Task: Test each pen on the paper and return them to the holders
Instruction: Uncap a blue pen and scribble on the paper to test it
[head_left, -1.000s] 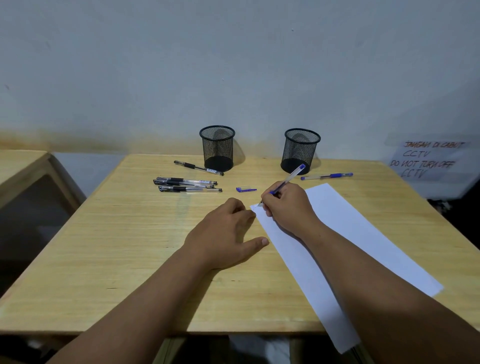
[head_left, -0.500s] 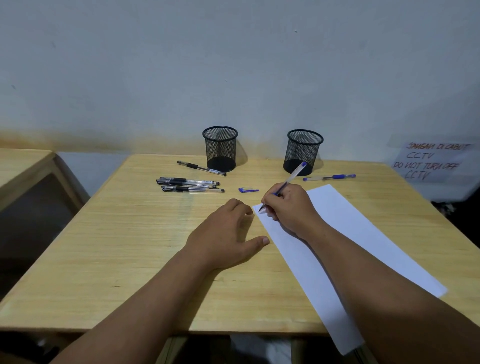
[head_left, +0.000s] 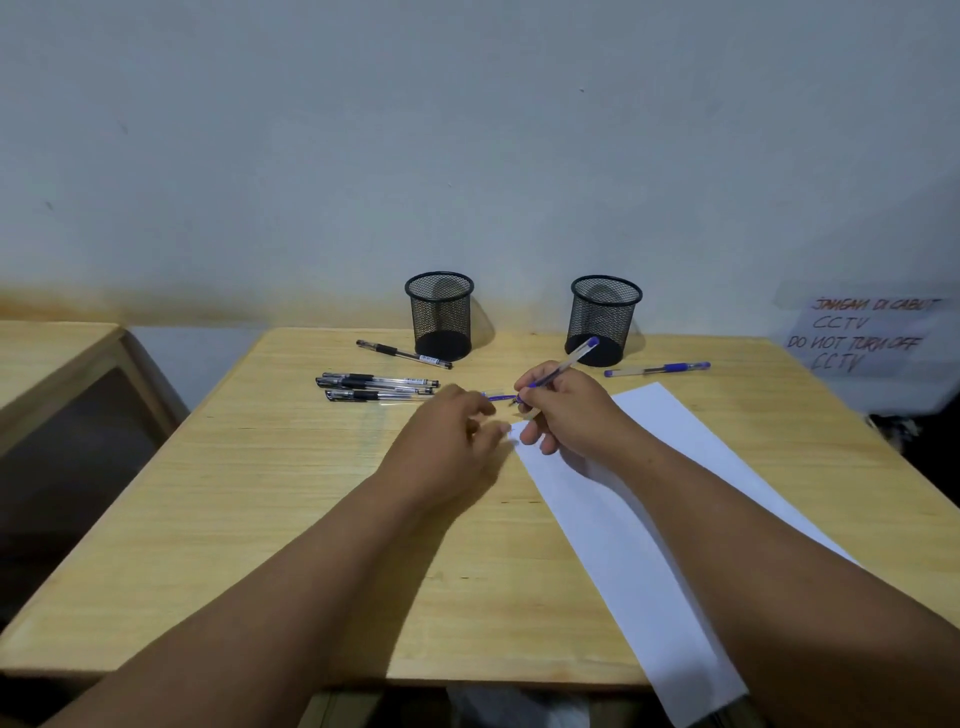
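Fingers of our right hand (head_left: 569, 410) are curled around the blue pen (head_left: 563, 366); they pinch it low on the barrel, the tip points down and to the left, and the blue end points up toward the right holder (head_left: 602, 319). We judge that the tip is lifted off the sheet, but this is not sure. Our left hand (head_left: 447, 441) hovers beside it, blurred, with loosely bent fingers near the small blue cap (head_left: 496, 396) on the table (head_left: 260, 493). We cannot tell whether it touches the cap already.

From large to small: the white paper (head_left: 649, 545) lies slanted on the right side of the table, under our right forearm, and we see no ink marks on the part in view. Both mesh holders, the right one and the left holder (head_left: 440, 314), stand at the far edge and look empty.

So, in our judgement, the task is at its beginning. No pen is returned yet. Three black pens (head_left: 374, 387) lie together in a group on the left, one more black pen (head_left: 402, 354) lies just beside the left holder, and a second blue pen (head_left: 657, 368) lies to the right of the right holder. All these wait for a test. The pen in hand probably needs its cap next, then a place in a holder.
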